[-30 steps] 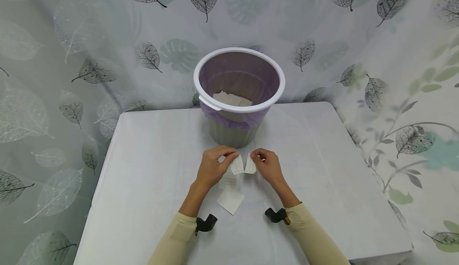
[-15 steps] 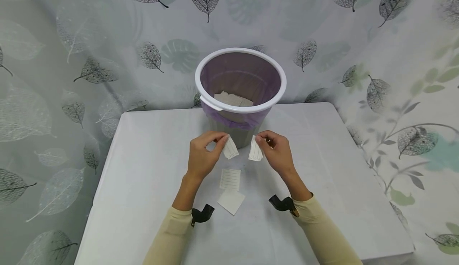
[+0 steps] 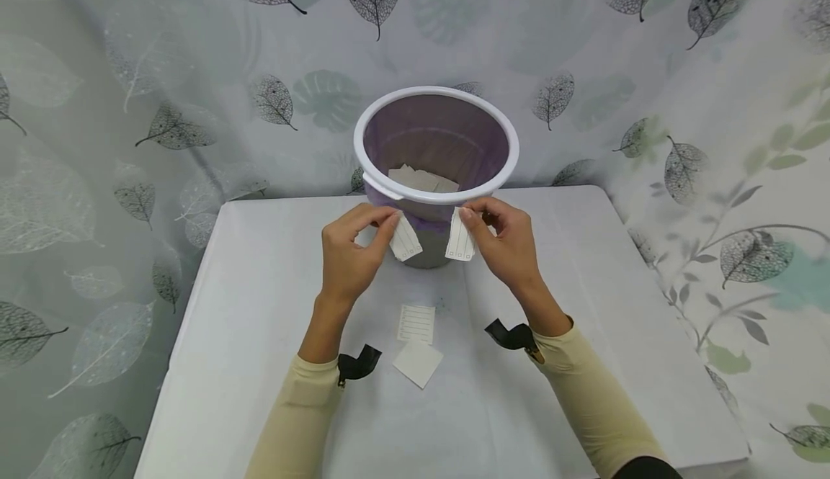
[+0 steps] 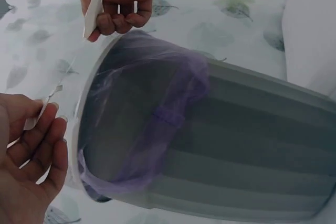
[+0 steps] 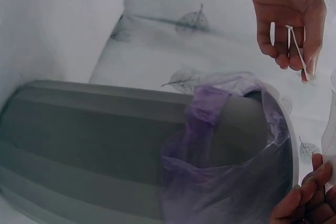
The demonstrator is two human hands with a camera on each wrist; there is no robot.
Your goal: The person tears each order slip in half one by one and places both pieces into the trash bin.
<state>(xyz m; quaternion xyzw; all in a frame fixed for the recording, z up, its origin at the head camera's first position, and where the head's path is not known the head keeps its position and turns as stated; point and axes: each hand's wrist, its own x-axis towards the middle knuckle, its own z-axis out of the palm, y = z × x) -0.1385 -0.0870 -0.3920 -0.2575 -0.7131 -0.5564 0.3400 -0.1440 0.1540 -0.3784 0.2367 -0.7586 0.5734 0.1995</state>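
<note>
My left hand (image 3: 353,252) pinches a torn piece of lined paper (image 3: 405,240) between thumb and fingertips. A second torn lined piece (image 3: 460,238) is pinched in my right hand (image 3: 509,245). Both hands are raised in front of a grey waste bin (image 3: 426,252), one piece on each side, with a gap between them. The bin has a white rim (image 3: 375,185) and a purple liner (image 4: 173,103). Inside it lie several pale paper pieces (image 3: 421,178). Whether each hand holds one layer or more is hard to tell.
On the white-covered table (image 3: 259,284), a small lined paper (image 3: 416,323) and a plain square paper (image 3: 418,364) lie between my forearms, their edges meeting. Behind the bin hangs a leaf-patterned curtain (image 3: 324,47).
Both hands have risen toward the bin and spread apart, each carrying its torn paper piece. The lined and plain papers on the table have stayed put.
</note>
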